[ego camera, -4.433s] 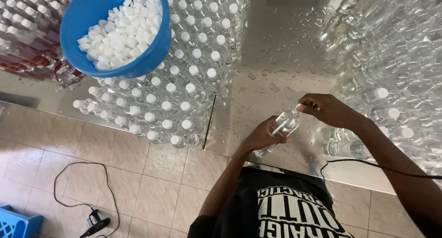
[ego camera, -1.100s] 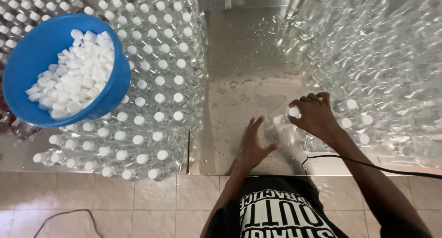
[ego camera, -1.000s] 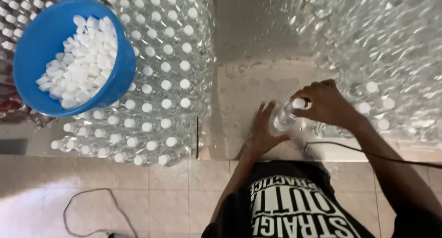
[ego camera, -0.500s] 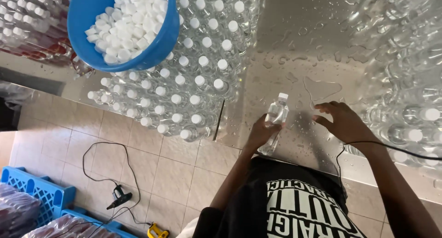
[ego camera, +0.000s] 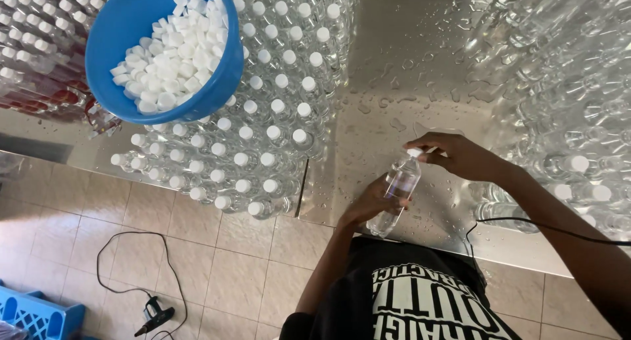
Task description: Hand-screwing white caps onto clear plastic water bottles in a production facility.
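Over the wet steel bench (ego camera: 394, 64) | your left hand (ego camera: 368, 205) wraps the clear plastic water bottle (ego camera: 394, 194), tilted | right hand (ego camera: 460, 154) pinches its white screw cap (ego camera: 414, 153) | keep the bottle steady, cap square | cap threads hidden by fingers; right-side bottles blurred.

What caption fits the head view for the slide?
Left hand grips a clear plastic bottle while the right hand is at its white cap, over a wet steel table.

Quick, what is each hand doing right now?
Left hand: closed around the clear plastic bottle.
Right hand: fingertips pinched on the bottle's white cap.
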